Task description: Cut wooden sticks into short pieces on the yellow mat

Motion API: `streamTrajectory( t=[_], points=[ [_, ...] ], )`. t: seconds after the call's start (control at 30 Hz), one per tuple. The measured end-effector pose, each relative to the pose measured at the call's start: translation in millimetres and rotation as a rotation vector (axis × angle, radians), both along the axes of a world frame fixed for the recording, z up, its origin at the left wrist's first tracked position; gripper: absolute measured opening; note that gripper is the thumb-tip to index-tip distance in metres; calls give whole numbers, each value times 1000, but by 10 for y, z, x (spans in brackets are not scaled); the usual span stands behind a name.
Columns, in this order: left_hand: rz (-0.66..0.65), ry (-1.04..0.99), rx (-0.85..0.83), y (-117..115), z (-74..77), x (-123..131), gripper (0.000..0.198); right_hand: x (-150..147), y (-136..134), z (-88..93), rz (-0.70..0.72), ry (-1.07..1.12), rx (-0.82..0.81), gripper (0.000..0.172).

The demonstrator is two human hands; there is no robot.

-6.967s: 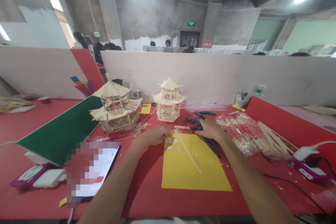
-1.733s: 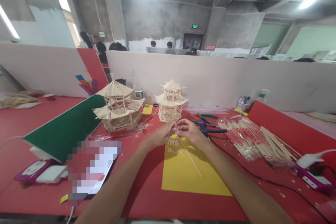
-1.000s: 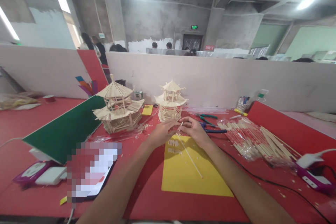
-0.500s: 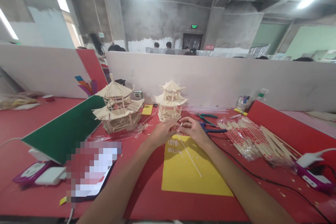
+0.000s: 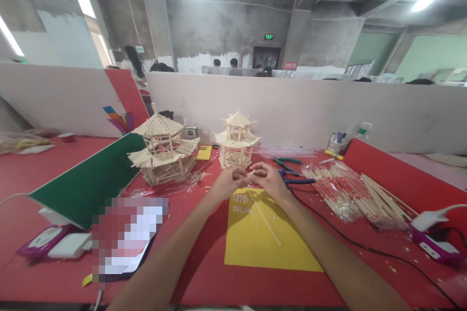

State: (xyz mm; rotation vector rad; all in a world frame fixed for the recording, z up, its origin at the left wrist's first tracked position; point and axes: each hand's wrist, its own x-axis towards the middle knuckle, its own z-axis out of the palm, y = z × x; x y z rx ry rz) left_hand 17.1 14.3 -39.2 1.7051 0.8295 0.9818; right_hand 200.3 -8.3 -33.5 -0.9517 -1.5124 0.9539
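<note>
My left hand [image 5: 230,182] and my right hand [image 5: 268,182] meet above the top edge of a yellow sheet [image 5: 273,252]. Fingers of both are closed together around a small pale piece [image 5: 252,173], partly hidden by the fingertips. A long thin stick [image 5: 266,219] lies slantwise on the sheet, its upper end near my fingers. Short cut pieces [image 5: 240,198] sit in rows at the sheet's upper left. Behind my hands stands a small two-tier stick pagoda [image 5: 239,141], with a larger one [image 5: 164,148] to its left.
Blue-handled pliers [image 5: 299,181] and green-handled pliers [image 5: 290,161] lie right of my hands, beside bagged sticks [image 5: 343,189]. A black cable [image 5: 350,238] crosses the right side. A green board [image 5: 91,180] and power strips [image 5: 44,243] [image 5: 434,245] flank the red table [image 5: 204,282].
My fingertips have drawn slightly closer together around the small piece, and my left fingers have shifted a little. The stick and the cut pieces stay in place.
</note>
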Motion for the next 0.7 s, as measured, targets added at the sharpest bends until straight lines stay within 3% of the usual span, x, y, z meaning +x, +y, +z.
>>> streamTrajectory(
  t=[0.4,0.7],
  points=[
    [-15,-54,-116,90,-162,11,43,-5,6,-24,16,-114,91,19],
    [-45,171,107,90,-166,-74,33,-21,-1,-53,1,-218,143,20]
  ],
)
